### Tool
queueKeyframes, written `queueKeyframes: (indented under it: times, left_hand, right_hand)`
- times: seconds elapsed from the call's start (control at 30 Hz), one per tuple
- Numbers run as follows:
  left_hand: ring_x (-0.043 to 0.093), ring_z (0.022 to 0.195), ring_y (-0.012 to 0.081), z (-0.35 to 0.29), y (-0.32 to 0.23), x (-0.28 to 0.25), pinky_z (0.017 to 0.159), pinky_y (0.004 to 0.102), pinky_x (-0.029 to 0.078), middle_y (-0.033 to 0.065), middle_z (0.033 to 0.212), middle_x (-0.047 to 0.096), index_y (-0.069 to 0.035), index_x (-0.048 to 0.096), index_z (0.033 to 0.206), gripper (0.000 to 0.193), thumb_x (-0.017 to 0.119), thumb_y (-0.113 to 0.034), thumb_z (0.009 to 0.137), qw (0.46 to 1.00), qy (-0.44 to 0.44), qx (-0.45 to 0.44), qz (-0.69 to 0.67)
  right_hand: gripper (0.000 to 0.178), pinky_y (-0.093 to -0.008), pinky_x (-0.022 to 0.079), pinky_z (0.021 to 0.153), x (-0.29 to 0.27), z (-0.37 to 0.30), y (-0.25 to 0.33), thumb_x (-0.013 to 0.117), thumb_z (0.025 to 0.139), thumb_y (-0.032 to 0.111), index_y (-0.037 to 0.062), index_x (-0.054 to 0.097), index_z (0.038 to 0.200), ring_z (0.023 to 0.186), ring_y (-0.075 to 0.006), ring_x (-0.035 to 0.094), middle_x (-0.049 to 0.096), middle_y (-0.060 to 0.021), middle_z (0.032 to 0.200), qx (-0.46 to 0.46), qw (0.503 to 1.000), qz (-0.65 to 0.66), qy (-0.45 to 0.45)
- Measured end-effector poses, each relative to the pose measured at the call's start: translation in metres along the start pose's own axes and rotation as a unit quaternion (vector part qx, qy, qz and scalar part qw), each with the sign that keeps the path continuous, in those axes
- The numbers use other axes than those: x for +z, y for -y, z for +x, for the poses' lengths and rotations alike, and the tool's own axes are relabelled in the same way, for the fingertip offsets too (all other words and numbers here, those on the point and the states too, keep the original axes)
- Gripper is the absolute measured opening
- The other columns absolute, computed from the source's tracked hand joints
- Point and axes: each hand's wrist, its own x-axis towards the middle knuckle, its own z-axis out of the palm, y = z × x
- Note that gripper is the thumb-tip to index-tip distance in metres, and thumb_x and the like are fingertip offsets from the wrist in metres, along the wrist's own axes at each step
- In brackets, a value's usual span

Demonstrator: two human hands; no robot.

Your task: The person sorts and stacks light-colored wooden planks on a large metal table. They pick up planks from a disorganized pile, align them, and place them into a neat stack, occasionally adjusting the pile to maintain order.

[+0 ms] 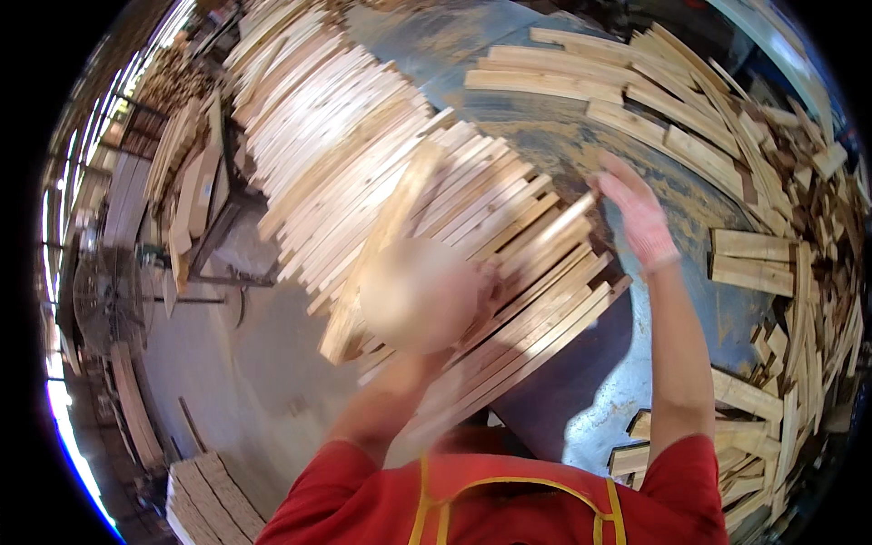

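Note:
Many pale wooden slats (327,136) lie side by side in a slanting row across the work table in front of me. My left hand (489,283), smeared by motion, appears closed around the near part of a narrow wooden slat (556,223) over the row. A pale, round, blurred shape (418,295) hides much of this hand; I cannot make out what it is. At the slat's far end is my right hand (639,213), in a pinkish-white glove, fingers stretched and thumb close to the tip. A thicker wooden board (386,241) lies crosswise on the row, left of my left hand.
Longer boards (563,73) lie at the far right of the blue-grey tabletop (536,127), among sawdust. Offcuts (799,318) are heaped along the right edge. On the left stand a fan (109,295) and a rack with stacked timber (195,186); a wood stack (213,500) sits lower left.

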Motion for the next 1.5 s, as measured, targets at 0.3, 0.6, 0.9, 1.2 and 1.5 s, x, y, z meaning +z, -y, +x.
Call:
queueKeyframes:
  times: [0.3,0.6,0.9,1.2,1.5]
  left_hand:
    - [0.072,0.093,0.0231,0.001,-0.012,-0.192,0.083,0.0416,0.06,0.0133,0.106,0.075,-0.001,0.072,0.123,0.048,0.077,-0.041,0.096,0.953,0.069,-0.101,-0.278]
    - [0.056,0.141,0.0464,0.006,0.139,-0.103,0.117,0.0475,0.047,0.029,0.156,0.055,0.0,0.039,0.166,0.11,0.084,-0.05,0.079,0.994,-0.028,-0.039,0.1]
    - [0.067,0.105,0.0393,-0.03,0.068,-0.125,0.088,0.0507,0.058,0.0205,0.126,0.064,-0.013,0.044,0.164,0.075,0.072,-0.031,0.097,0.948,-0.106,0.056,0.296]
    - [0.057,0.138,0.0406,-0.068,-0.07,-0.019,0.117,0.0506,0.047,0.0206,0.151,0.059,-0.008,0.057,0.152,0.074,0.083,-0.03,0.086,0.98,-0.047,0.171,0.09]
    - [0.053,0.134,0.0371,-0.274,-0.129,0.121,0.111,0.0615,0.042,0.0164,0.148,0.053,-0.014,0.056,0.146,0.094,0.09,-0.043,0.063,0.923,0.095,0.367,0.065]
  right_hand:
    - [0.086,-0.0402,0.056,0.092,0.055,-0.264,-0.084,0.077,0.098,0.041,0.0033,0.039,0.164,0.104,-0.023,0.066,0.07,-0.0097,0.112,0.324,0.945,0.035,0.004]
    - [0.088,-0.038,0.045,0.116,0.17,-0.248,-0.091,0.078,0.099,0.035,-0.0055,0.032,0.162,0.139,-0.026,0.058,0.063,-0.019,0.148,0.235,0.962,0.117,0.076]
    - [0.067,-0.0442,0.048,0.114,-0.125,-0.287,-0.061,0.076,0.087,0.027,0.0141,0.057,0.15,0.13,-0.0367,0.064,0.07,-0.0172,0.136,0.054,0.759,-0.647,-0.038]
    - [0.067,-0.05,0.052,0.106,-0.15,-0.293,-0.047,0.083,0.08,0.052,0.0083,0.069,0.129,0.123,-0.0374,0.068,0.073,-0.019,0.126,0.049,0.765,-0.592,0.249]
    - [0.083,-0.0524,0.046,0.114,-0.365,-0.336,-0.08,0.08,0.088,0.04,0.0059,0.051,0.158,0.134,-0.046,0.058,0.058,-0.0257,0.149,0.118,0.855,-0.466,-0.192]
